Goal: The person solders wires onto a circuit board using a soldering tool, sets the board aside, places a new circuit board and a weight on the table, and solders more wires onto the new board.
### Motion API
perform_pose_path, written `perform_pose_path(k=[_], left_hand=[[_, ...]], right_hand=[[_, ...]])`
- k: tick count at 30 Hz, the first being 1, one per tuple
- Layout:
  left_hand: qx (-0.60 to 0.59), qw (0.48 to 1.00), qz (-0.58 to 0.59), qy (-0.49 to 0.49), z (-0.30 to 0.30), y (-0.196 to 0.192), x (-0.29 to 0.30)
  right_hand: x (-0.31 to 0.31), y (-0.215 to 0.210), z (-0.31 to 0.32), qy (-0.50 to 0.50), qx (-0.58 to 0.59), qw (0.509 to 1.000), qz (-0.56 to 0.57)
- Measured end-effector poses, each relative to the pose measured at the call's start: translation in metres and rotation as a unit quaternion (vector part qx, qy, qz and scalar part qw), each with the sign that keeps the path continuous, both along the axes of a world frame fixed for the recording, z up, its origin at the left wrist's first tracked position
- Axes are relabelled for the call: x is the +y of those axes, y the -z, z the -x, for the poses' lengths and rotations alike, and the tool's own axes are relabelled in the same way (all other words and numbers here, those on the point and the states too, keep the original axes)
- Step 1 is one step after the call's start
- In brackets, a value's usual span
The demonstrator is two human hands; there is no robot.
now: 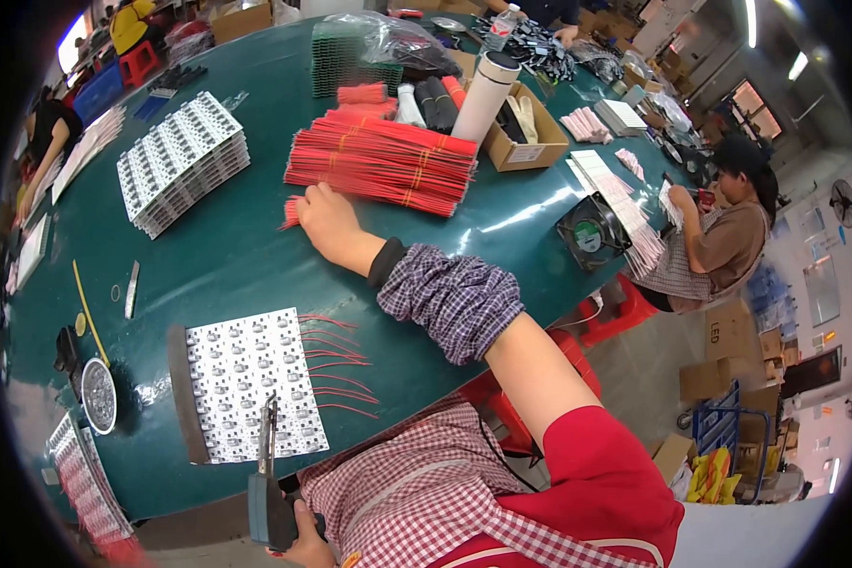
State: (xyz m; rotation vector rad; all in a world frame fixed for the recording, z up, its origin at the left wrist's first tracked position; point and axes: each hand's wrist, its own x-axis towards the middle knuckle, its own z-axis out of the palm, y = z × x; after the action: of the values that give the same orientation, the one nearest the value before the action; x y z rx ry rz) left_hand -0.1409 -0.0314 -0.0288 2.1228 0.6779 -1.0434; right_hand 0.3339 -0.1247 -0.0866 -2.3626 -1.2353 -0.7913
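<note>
My left hand (305,541) is closed around the handle of a dark teal soldering gun (262,502) at the lower edge. Its metal tip lies over a white circuit board panel (246,379) dotted with rows of small components. Several red wires (336,363) stick out from the panel's right side, and a grey-brown strip (187,393) runs along its left. Farther off, my right hand (329,225) has its fingers closed on the ends of some red wires (292,213), just in front of a big tied pile of red wires (379,161). The fingertips are partly hidden.
A stack of similar panels (185,161) stands at the far left. Behind the wire pile are a white flask (486,99) and a cardboard box (530,151). A black fan (592,232) sits at right, near a seated co-worker (729,218). A small bowl (98,396) is at left.
</note>
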Motion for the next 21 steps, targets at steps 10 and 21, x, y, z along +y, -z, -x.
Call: perform_pose_path(k=[10,21], left_hand=[[-0.159,0.982,-0.088,0.051,0.035,0.057,-0.002],[-0.137,0.981,-0.023,-0.137,0.005,0.022,-0.017]], right_hand=[[-0.007,-0.011,-0.006,-0.017,0.078,0.997,-0.021],[-0.012,-0.023,0.0,-0.002,0.061,0.998,0.022]])
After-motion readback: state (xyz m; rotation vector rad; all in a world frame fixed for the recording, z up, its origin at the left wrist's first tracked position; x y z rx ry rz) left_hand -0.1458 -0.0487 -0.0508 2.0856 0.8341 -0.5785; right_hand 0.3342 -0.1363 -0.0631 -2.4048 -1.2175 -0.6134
